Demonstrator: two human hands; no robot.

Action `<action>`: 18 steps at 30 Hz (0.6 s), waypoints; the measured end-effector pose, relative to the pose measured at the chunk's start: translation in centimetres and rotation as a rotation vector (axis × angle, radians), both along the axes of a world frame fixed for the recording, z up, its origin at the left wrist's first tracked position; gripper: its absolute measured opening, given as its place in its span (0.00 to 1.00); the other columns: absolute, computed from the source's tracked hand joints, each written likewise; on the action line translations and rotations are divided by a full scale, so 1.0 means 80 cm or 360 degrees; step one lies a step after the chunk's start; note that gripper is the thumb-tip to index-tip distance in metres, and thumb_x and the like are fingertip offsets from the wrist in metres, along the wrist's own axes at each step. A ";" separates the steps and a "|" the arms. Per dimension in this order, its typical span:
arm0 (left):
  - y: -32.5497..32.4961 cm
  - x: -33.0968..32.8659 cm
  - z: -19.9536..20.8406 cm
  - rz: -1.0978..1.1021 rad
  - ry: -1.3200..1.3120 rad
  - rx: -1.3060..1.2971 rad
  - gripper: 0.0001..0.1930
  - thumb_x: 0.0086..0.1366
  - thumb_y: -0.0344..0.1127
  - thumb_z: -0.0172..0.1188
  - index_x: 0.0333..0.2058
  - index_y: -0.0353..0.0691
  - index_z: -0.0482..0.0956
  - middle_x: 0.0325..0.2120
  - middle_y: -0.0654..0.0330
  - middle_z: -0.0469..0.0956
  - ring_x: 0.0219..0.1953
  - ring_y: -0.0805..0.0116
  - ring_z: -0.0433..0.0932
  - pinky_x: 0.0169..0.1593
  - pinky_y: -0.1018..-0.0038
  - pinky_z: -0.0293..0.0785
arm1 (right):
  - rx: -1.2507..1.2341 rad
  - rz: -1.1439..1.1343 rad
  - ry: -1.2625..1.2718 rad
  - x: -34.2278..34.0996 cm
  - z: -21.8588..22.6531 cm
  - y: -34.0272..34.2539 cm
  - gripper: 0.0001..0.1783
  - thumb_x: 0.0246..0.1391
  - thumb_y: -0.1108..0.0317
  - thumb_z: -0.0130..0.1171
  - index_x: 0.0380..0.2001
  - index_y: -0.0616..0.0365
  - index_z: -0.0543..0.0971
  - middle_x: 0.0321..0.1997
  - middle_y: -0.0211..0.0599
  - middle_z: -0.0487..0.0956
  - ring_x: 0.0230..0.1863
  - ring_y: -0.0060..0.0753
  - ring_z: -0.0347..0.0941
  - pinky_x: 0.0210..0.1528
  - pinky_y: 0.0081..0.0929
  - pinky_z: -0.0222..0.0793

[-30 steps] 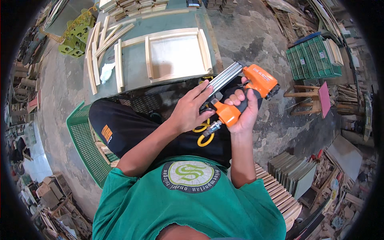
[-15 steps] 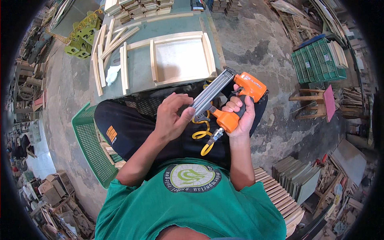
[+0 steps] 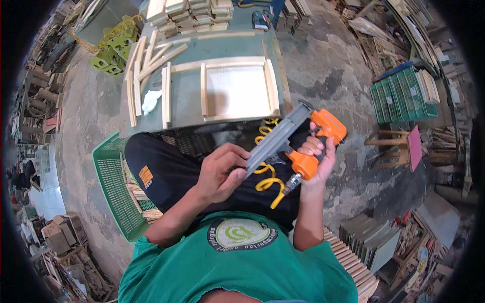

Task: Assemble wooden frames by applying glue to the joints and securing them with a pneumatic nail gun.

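Nail gun [image 3: 304, 164] was held in midair just off the bench's [image 3: 186, 98] near-right corner, R hand [image 3: 322, 164] wrapped round its handle. Main risk, prob.: a nip, b/c the L hand [image 3: 220, 174] sat half-curled at the magazine's [image 3: 277, 140] lower end & that part could've slid; couldn't tell if it gripped. Also poss.: misfire from a careless R squeeze, if air was on (not visible), or a tug if the yellow hose [image 3: 269, 184] caught the bench's near edge. Looks: orange body, long grey magazine, tilted w/ upper end to the right; metal coupling [image 3: 293, 183] at base. Beyond, wood frame [image 3: 204, 93] lay along the near edge.
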State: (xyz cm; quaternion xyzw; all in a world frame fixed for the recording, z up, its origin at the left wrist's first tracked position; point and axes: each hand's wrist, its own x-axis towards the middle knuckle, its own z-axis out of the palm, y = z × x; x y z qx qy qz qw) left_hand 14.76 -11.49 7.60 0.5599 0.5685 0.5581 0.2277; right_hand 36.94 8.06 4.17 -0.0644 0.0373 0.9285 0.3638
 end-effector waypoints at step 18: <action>0.430 -0.274 -0.091 0.0470 0.0659 -0.0678 0.16 0.67 0.44 0.61 0.40 0.37 0.85 0.35 0.45 0.85 0.38 0.44 0.83 0.46 0.58 0.79 | 0.0061 -0.0406 0.0034 0.094 -0.061 0.053 0.39 0.76 0.55 0.50 0.79 0.62 0.50 0.31 0.28 0.67 0.29 0.21 0.66 0.42 0.29 0.67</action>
